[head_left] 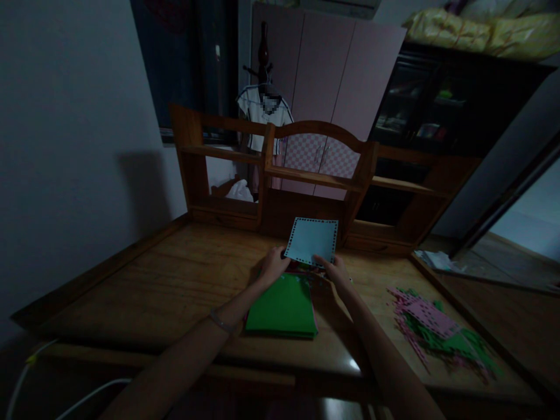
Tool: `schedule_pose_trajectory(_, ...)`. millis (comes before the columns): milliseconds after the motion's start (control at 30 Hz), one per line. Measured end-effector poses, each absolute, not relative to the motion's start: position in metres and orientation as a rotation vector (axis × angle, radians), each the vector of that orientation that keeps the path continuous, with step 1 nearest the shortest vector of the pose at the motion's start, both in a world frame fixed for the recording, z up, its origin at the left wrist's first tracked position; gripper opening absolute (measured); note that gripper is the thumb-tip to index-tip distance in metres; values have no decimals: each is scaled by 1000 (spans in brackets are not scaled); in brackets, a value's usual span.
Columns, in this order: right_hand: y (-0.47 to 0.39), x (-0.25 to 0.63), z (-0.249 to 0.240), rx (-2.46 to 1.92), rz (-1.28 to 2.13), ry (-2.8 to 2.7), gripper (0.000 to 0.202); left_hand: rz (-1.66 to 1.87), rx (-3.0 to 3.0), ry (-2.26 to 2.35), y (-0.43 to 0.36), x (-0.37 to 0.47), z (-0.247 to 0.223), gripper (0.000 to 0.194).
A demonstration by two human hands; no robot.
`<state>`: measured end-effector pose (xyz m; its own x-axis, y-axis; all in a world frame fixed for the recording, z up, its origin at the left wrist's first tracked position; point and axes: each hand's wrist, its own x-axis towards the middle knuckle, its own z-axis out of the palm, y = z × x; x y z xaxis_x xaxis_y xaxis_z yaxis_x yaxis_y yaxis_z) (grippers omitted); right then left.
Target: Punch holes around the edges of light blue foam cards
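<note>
A light blue sheet of paper [313, 239], with a row of small dark holes or marks along its edges, is held up over the wooden desk. My left hand [275, 263] is closed at its lower left corner, where a small dark spot shows that I cannot make out. My right hand [336, 270] pinches the lower right part, thumb on top of the paper. Below and nearer to me lies a stack of green sheets [282, 306], with a little pink at its edge. Between the hands, partly hidden, are small bits and something reddish on the desk.
At the right of the wooden desk [192, 274] lies a pile of pink and green punched paper strips [441, 329]. A wooden shelf unit [315, 175] stands along the desk's back edge. A white cable [21, 379] hangs at the front left.
</note>
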<state>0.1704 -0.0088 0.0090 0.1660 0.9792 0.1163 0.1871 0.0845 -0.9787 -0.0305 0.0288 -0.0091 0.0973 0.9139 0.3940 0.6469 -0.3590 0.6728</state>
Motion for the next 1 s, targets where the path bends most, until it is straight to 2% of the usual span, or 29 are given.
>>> schedule_pose_trajectory(1000, -11, 170, 13, -1350, 924, -1221, 31, 1179, 2015, 1567, 34, -31, -14, 25)
